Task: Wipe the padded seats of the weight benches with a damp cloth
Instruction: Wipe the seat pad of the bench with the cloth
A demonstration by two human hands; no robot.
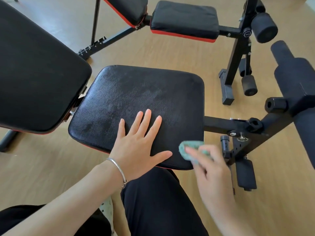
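Near centre: padded seat (136,106), black with a red lower edge, grain dull and blotchy with streaks across the middle, likely moisture. Left hand (136,143): flat, fingers spread wide, pressing the near edge, holding nothing. Right hand (209,167): blurred, fingers pinched on a crumpled green cloth (190,147) at the seat's near right corner. Step in hand, as judged: wiping this seat, corner pass. Next move calls for strokes leftward and farther. Far seat (185,17) of the second bench: condition not discernible.

Bright, even daylight with soft shadows.
The right hand (211,169) and cloth (189,149) are motion-blurred; pale sheen marks the seat (136,92); edges bow.
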